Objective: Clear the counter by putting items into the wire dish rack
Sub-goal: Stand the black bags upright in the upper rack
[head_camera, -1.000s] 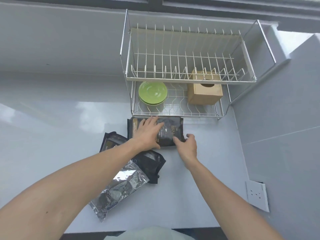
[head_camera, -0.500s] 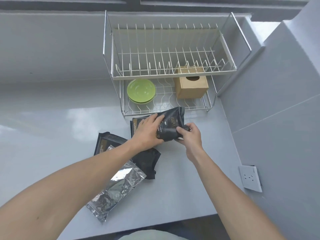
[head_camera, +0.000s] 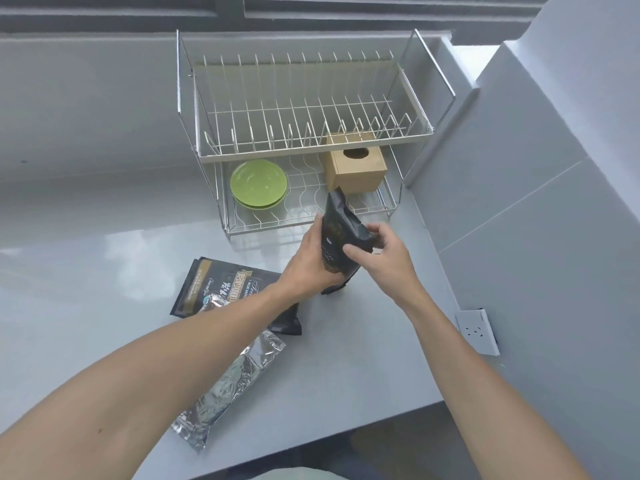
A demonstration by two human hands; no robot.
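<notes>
Both hands hold a black pouch [head_camera: 341, 230] tilted up on end just in front of the wire dish rack [head_camera: 311, 148]. My left hand [head_camera: 310, 263] grips its left side and my right hand [head_camera: 381, 254] pinches its right edge. The pouch's lower corner is at or just above the grey counter [head_camera: 363, 341]; I cannot tell whether it touches. The pouch's top reaches over the rack's lower shelf front. A second black pouch [head_camera: 221, 287] lies flat on the counter under my left forearm, with a silver foil bag [head_camera: 228, 386] nearer me.
The rack's lower shelf holds green plates [head_camera: 259, 183] on the left and a wooden tissue box [head_camera: 356, 166] on the right. Its upper tier of prongs is bare. A grey wall with a white socket [head_camera: 478, 332] rises right beside the rack.
The black pouch went from lying flat on the counter to being lifted and turned upright toward the rack. Both hands rose with it.
</notes>
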